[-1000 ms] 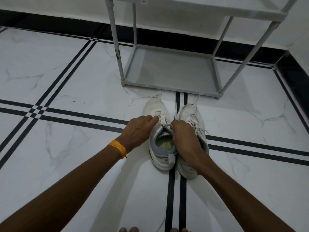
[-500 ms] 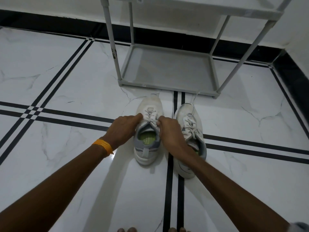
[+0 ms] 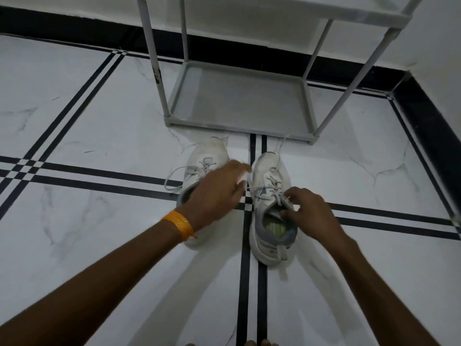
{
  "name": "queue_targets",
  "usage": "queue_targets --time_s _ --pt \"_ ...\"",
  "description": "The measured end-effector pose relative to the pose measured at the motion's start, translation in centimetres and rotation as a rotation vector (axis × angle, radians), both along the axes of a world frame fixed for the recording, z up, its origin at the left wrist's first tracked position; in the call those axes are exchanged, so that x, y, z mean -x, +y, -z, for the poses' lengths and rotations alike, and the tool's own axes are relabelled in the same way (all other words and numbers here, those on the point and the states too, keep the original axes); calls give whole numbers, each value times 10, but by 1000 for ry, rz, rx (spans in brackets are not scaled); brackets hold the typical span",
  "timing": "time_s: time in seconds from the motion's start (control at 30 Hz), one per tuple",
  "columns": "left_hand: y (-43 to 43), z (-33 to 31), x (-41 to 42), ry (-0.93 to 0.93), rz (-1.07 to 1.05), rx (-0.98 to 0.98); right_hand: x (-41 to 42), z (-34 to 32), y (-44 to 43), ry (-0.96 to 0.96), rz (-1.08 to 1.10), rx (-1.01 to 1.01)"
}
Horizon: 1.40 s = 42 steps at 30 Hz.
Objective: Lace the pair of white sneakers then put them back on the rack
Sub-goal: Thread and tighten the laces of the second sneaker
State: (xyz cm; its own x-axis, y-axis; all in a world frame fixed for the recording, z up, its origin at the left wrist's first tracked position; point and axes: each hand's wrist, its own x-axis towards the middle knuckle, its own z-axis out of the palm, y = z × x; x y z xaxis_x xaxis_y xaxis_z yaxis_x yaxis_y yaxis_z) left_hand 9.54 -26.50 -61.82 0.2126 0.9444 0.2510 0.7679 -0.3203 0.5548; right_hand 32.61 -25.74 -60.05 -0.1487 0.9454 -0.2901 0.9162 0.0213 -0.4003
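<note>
Two white sneakers stand side by side on the floor, toes toward the rack. The left sneaker [image 3: 212,153] is partly hidden behind my left hand [image 3: 217,188], and its loose lace [image 3: 174,176] loops out over the floor to the left. My left hand is blurred, fingers stretched out toward the right sneaker [image 3: 269,176], holding nothing I can see. My right hand [image 3: 311,211] pinches the right sneaker at the top of its tongue and upper laces. Another lace end [image 3: 280,146] trails from that shoe's toe toward the rack.
The grey shoe rack [image 3: 239,127] stands just beyond the sneakers against the wall, its bottom shelf bare and an upper shelf [image 3: 311,11] above. A black skirting and the wall corner [image 3: 409,78] close off the right. My toes [image 3: 249,343] show at the bottom edge.
Both hands left the left sneaker and shifted right. My right hand took hold of the right sneaker's top. The left sneaker's lace now lies loose on the floor.
</note>
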Motion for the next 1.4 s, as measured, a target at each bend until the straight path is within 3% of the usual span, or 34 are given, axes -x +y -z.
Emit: queue_targets --time_s 0.1,0.27,0.43,0.53,0.67,0.73,0.83,1.0,1.07,1.2,1.3,1.4 --pt "3 13 -36 66 149 138 17 8 -4 53 -77 -118" --pt "16 15 -24 60 63 153 14 20 3 250 -117 -140" --pt "7 13 -22 155 140 235 12 25 6 276 -27 -172" --pt "10 9 -20 32 96 321 8 20 11 341 23 -173" --pt "12 3 -18 -221 -2 366 1 -1 18 579 197 -198" --pt "14 0 -18 -234 -45 388 3 1 17 662 283 -145" --pt "20 1 -20 -169 -58 379 2 14 13 599 369 -86" --pt "21 5 -21 -151 -102 343 -3 11 6 156 190 -199" --pt "22 5 -20 -130 -92 318 4 4 7 127 77 -290" --pt "26 3 -24 20 -26 256 24 0 15 103 -101 -164" --pt "27 1 -25 64 -5 232 31 -4 21 40 -84 -146" --pt "25 3 -26 -17 13 304 34 -2 22 -10 -43 -121"
